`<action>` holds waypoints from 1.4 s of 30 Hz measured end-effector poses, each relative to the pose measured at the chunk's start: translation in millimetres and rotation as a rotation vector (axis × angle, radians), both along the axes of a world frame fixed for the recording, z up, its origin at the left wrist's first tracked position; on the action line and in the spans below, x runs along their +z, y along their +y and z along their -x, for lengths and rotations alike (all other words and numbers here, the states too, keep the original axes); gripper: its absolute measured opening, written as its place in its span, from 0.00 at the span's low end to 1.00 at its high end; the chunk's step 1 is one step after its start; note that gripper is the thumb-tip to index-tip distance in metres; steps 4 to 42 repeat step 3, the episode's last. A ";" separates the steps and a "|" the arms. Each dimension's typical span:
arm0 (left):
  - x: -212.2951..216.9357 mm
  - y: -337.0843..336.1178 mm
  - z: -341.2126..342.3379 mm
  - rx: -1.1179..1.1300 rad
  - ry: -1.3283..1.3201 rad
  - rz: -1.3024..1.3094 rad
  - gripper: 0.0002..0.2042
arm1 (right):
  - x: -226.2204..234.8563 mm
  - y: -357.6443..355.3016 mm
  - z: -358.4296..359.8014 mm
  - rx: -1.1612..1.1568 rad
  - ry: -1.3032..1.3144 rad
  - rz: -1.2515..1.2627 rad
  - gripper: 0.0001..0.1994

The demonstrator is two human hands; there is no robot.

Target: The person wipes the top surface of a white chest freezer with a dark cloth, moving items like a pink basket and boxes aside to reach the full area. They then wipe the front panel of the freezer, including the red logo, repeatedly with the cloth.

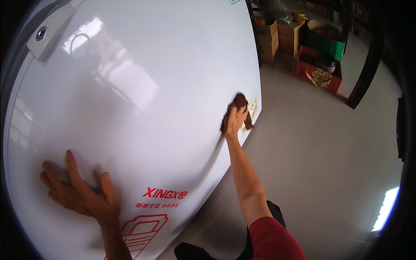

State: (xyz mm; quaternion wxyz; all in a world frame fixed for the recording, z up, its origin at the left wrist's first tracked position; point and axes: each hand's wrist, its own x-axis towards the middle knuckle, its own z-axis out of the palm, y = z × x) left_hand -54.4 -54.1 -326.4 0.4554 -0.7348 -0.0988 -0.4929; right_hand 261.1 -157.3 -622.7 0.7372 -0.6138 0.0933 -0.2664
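Wiping a glossy white freezer lid (143, 86), the right hand (235, 121) clutches a brown cloth (239, 104) near its edge while the left hand (78, 190) lies flat, fingers spread; overreaching could slip the cloth off.

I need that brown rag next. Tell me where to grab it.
Take the rag at its top bunch, coming from above. The right hand presses its lower part against the white lid, so only that bunched end stands free for a grip.
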 end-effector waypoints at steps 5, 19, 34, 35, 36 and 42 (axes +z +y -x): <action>1.9 -4.7 -6.6 -0.025 -0.001 -0.013 0.29 | -89.7 19.5 -10.3 -0.222 0.113 0.247 0.18; 1.9 -4.7 -6.6 -0.025 -0.001 -0.013 0.29 | -89.7 19.5 -10.3 -0.222 0.113 0.247 0.18; 1.9 -4.7 -6.6 -0.025 -0.001 -0.013 0.29 | -89.7 19.5 -10.3 -0.222 0.113 0.247 0.18; 1.9 -4.7 -6.6 -0.025 -0.001 -0.013 0.29 | -89.7 19.5 -10.3 -0.222 0.113 0.247 0.18; 1.9 -4.7 -6.6 -0.025 -0.001 -0.013 0.29 | -89.7 19.5 -10.3 -0.222 0.113 0.247 0.18; 1.9 -4.7 -6.6 -0.025 -0.001 -0.013 0.29 | -89.7 19.5 -10.3 -0.222 0.113 0.247 0.18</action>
